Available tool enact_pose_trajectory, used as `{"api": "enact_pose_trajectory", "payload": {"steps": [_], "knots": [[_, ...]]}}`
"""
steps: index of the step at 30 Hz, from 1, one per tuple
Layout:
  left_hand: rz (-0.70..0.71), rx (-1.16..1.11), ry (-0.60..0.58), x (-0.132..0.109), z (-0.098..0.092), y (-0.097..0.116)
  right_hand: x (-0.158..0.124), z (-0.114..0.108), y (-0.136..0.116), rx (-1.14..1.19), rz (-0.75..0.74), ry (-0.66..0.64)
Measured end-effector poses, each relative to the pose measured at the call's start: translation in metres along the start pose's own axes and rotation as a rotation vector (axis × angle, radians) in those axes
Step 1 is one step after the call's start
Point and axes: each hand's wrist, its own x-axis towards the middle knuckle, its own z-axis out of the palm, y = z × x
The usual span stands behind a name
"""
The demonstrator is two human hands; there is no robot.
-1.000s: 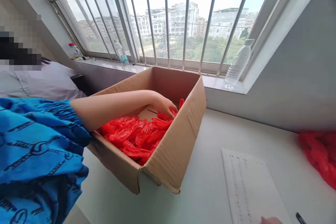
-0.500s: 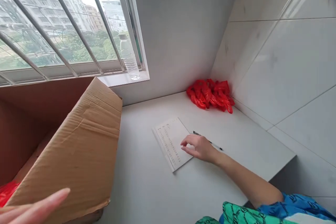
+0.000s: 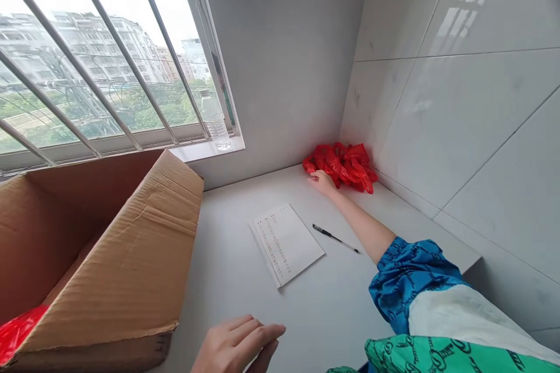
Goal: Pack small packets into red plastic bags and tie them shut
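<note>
My right hand [image 3: 322, 182] reaches to the front left edge of a crumpled heap of red plastic bags [image 3: 347, 166] in the far corner of the white tabletop. Its fingers are slightly apart, and I see no bag gripped between them. Low in the middle of the view, my left hand [image 3: 236, 345] hovers over the table with fingers loosely bent and nothing in it. Between the hands lies a notebook [image 3: 289, 247] with handwriting down its left side. A black-capped pen [image 3: 335, 238] rests just right of it.
On the left stands an open cardboard box [image 3: 131, 250], with red plastic [image 3: 21, 329] inside. A clear water bottle [image 3: 215, 122] is on the window sill [image 3: 196, 151] behind. The grey wall and tiled wall [image 3: 472, 128] bound the table.
My right hand has gone from above the notebook to the red bags, uncovering the page and pen. My left hand has shifted from the box's side to the lower middle.
</note>
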Motion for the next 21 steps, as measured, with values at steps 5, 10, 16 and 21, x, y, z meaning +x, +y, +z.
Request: {"api": "enact_pose_trajectory", "payload": {"steps": [5, 10, 16, 21], "knots": [[-0.282, -0.185, 0.036, -0.003, 0.002, -0.015, -0.029, -0.024, -0.022, 0.212, -0.218, -0.02], [-0.593, -0.343, 0.23, 0.012, 0.011, -0.042, -0.089, -0.022, -0.04, 0.292, -0.372, -0.356], [-0.722, -0.232, 0.346, 0.035, 0.04, -0.061, -0.144, -0.005, -0.036, -0.028, -0.432, -0.443], [-0.596, -0.036, 0.23, 0.061, 0.062, -0.067, -0.157, 0.006, -0.041, -0.057, -0.432, -0.304]]}}
